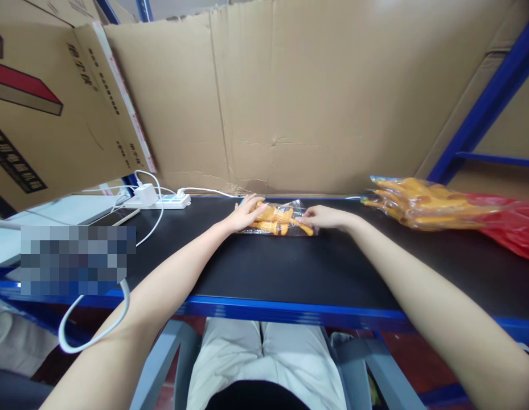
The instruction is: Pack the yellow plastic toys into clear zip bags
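Left hand (244, 214) and right hand (322, 217) rest flat, unclenched, on the clear bag of orange toys (278, 219); between both grips, slick film could slide along the bench (290, 267).

Left hand (246, 213) and right hand (322, 217) pressing flat on clear bag of orange toys (278, 218), lying on black surface (290, 265).

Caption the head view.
Both hands, left hand and right hand, press a clear bag of orange toys on a black table.
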`<state>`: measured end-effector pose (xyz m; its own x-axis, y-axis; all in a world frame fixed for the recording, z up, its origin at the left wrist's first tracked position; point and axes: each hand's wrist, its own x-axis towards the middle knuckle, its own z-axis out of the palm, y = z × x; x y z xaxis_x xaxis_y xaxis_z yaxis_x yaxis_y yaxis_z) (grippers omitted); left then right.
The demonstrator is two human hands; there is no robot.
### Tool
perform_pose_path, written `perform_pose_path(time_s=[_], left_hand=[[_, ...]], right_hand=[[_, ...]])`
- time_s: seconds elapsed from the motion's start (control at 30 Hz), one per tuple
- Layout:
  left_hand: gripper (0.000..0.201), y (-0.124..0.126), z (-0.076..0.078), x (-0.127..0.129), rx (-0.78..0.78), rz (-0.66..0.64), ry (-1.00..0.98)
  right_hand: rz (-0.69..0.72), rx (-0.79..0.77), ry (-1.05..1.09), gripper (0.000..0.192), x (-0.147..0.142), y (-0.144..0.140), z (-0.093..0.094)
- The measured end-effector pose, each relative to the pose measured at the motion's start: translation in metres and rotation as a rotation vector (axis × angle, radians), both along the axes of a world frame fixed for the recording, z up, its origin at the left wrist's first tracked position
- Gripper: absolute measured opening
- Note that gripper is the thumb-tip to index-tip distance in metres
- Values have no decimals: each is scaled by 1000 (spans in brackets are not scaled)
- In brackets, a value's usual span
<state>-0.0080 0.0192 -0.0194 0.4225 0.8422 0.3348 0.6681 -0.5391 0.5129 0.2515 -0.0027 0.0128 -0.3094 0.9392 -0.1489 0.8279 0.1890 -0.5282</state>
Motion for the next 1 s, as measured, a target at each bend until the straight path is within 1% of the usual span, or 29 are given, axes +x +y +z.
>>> perform_pose_path(time_s=[0.07, 0.13, 0.17, 0.23, 0.3, 0.37, 0.5, 0.6, 0.67, 0.73, 0.8, 0.9, 0.97, 1.0], left_hand=[[45, -4, 6, 2, 102, -98, -48], [37, -9, 11, 5, 180, -175, -91], [33, -12, 13, 7, 205, -190, -110], [26, -16, 17, 11, 239, -184, -145], [20, -18, 19, 16, 259, -171, -168], [14, -20, 20, 21, 270, -168, -173], [10, -23, 23, 27, 298, -139, -204], [10, -26, 25, 29, 307, -118, -236], [9, -28, 27, 30, 297, -115, -235], [8, -30, 27, 30, 289, -114, -228], [9, -31, 28, 30, 300, -104, -228], [10, -32, 29, 29, 351, -81, -242], [10, -32, 30, 29, 377, -67, -248], [10, -32, 30, 29, 379, -66, -244]], right_hand=[[31, -51, 101, 43, 1, -1, 0], [15, -79, 178, 52, 1, 0, -2], [-7, -86, 207, 57, 1, 1, -3], [-64, -80, 243, 55, 1, 4, -5], [-108, -69, 278, 42, 0, 7, -8], [-122, -100, 358, 29, -2, 8, -9], [-56, -285, 624, 24, -4, 6, -5], [12, -450, 712, 24, -4, 5, -1], [14, -550, 763, 24, -6, 5, -1], [1, -614, 857, 23, -10, 6, -2], [1, -631, 982, 23, -16, 5, -5], [5, -608, 1159, 23, -26, 1, -10], [14, -601, 1186, 23, -31, -2, -13], [27, -606, 1151, 22, -33, -4, -14]])
